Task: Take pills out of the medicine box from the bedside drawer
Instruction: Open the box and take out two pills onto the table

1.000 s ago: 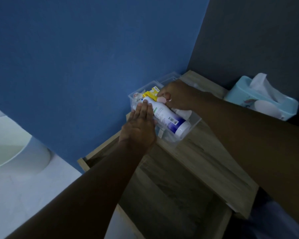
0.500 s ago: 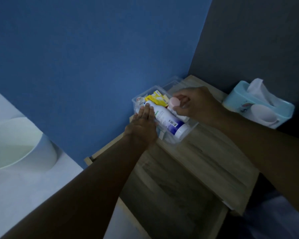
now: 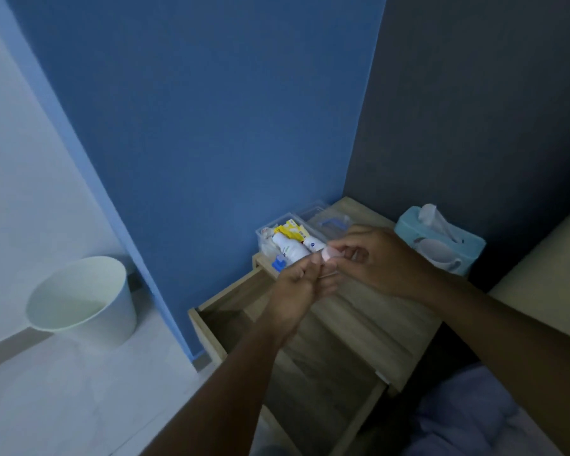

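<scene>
Head view, dim and blue-tinted: a small bottle with a pale pink cap (image 3: 327,253) sits between both hands above the nightstand top (image 3: 369,311). The right hand (image 3: 380,258) pinches the cap end with thumb and fingertips; the left hand (image 3: 297,286) curls its fingers around the lower part, which is mostly hidden, so what the bottle holds cannot be told. Both hands are narrow, closed on the bottle.

Just behind them the clear medicine box (image 3: 264,233) stands at the back left corner of the nightstand, against the wall. Inside lie a white bottle (image 3: 287,246) on its side, a yellow packet (image 3: 290,231) and a small blue item (image 3: 279,265) at the near edge. A clear lid (image 3: 323,218) lies just beside the box, toward the corner. A light blue tissue box (image 3: 441,248), with a tissue standing out of its top, sits at the right rear of the nightstand, well apart from the medicine box.

Below the hands the drawer (image 3: 211,327) stands pulled out; its wood-grain interior shows, partly covered by the left forearm.

Behind is a blue wall (image 3: 211,126) that meets a dark grey wall (image 3: 474,110) at the corner. To the left, a white bin (image 3: 86,301) stands on a pale floor (image 3: 63,406). A cream surface (image 3: 553,284) fills the right edge, and bluish fabric (image 3: 468,413) lies at the lower right.
</scene>
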